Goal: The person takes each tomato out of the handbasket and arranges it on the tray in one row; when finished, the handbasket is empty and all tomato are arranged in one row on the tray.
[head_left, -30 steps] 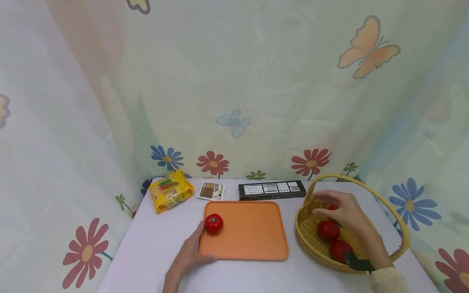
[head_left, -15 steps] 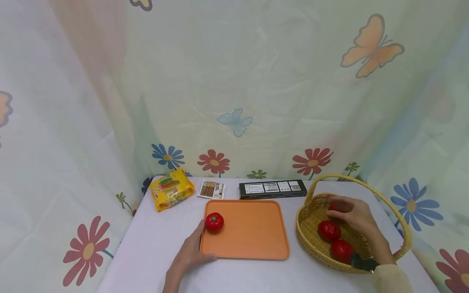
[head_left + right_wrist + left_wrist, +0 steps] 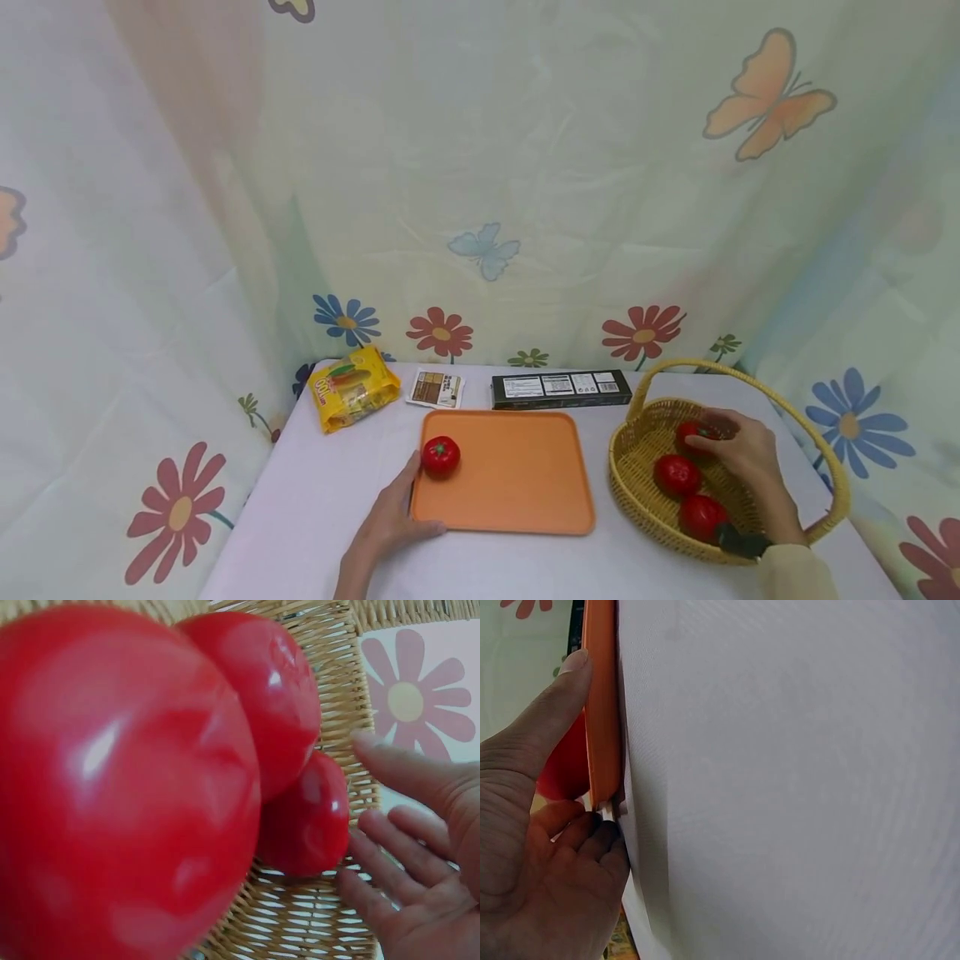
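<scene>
My left hand (image 3: 390,517) holds the near-left corner of an orange tray (image 3: 517,475); its thumb lies along the front edge and its fingers meet the left side. On the tray, close by those fingers, sits a red tomato (image 3: 440,456) with a green stem mark. My right hand (image 3: 750,454) reaches into a yellow wicker basket (image 3: 630,492), thumb and fingers spread about the farthest tomato (image 3: 692,435). In the right wrist view its fingertips are right at that tomato (image 3: 307,825). Two more tomatoes, a middle one (image 3: 677,475) and a near one (image 3: 702,517), lie in front of it.
Along the back of the white table stand a yellow snack packet (image 3: 354,390), a small white and brown sachet (image 3: 436,389) and a long black box (image 3: 561,389). The basket's tall handle (image 3: 795,412) arches over the right forearm. A flowered curtain (image 3: 525,167) hangs behind.
My right hand has moved right and a little nearer inside the basket, baring more of the farthest tomato. The left hand has stayed at the tray corner.
</scene>
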The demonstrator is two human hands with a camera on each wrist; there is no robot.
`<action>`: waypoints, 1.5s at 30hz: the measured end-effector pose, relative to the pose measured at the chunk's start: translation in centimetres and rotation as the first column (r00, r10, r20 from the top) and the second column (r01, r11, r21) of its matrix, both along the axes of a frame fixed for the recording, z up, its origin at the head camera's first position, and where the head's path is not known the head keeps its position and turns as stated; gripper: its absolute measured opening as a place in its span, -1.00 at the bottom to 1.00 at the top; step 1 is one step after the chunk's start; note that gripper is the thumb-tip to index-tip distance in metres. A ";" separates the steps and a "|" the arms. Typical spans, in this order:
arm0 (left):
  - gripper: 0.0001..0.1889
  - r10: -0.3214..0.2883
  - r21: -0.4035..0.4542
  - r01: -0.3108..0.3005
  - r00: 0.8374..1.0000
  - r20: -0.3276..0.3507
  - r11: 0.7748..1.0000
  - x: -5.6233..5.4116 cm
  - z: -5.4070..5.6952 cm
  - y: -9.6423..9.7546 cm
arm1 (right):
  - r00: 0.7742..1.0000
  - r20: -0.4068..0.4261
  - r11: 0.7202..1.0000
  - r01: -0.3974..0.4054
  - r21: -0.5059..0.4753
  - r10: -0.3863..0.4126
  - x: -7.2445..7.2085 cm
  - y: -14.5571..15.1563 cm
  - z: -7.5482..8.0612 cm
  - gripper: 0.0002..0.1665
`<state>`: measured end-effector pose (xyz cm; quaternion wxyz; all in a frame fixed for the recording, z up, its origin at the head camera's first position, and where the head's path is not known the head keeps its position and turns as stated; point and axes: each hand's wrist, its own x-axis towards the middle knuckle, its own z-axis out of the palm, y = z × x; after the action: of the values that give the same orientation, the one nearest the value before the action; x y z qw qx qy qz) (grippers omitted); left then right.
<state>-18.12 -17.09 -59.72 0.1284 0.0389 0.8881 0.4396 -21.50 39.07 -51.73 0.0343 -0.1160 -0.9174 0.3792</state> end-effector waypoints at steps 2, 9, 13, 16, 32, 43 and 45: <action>0.41 -0.003 0.003 0.003 1.000 -0.003 1.000 0.0 0.0 0.0 | 0.999 0.028 0.999 0.022 -0.024 -0.021 -0.1 0.0 0.1 -0.12; 0.40 0.003 0.007 -0.003 1.000 -0.001 1.000 -0.2 -0.1 0.0 | 0.998 0.068 1.000 0.001 -0.012 0.000 -0.7 0.1 -0.2 -0.07; 0.40 -0.001 0.010 0.001 1.000 0.003 1.000 -0.1 0.0 -0.1 | 0.994 0.083 0.997 -0.080 0.020 0.078 -0.9 0.3 -0.9 -0.07; 0.41 -0.004 0.007 0.004 1.000 0.010 1.000 0.0 -0.1 -0.1 | 0.989 0.094 0.993 -0.118 0.018 0.116 -1.1 0.3 -1.3 -0.05; 0.39 0.001 0.013 -0.002 1.000 0.014 1.000 0.1 -0.3 0.4 | 0.987 0.111 0.993 -0.121 0.018 0.118 -1.6 0.9 -1.5 -0.04; 0.40 0.013 0.004 -0.013 1.000 0.011 1.000 0.3 0.2 0.3 | 0.998 0.061 0.999 -0.031 -0.014 0.032 -0.6 -1.0 0.3 -0.06; 0.40 0.016 0.005 -0.016 1.000 0.011 1.000 0.3 0.3 0.2 | 0.999 0.042 1.000 -0.023 -0.011 0.023 -0.2 -1.5 0.9 -0.07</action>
<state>-17.81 -16.86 -59.43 0.1298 0.0297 0.8866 0.4430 -21.75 37.54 -50.85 0.0101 -0.1136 -0.9172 0.3817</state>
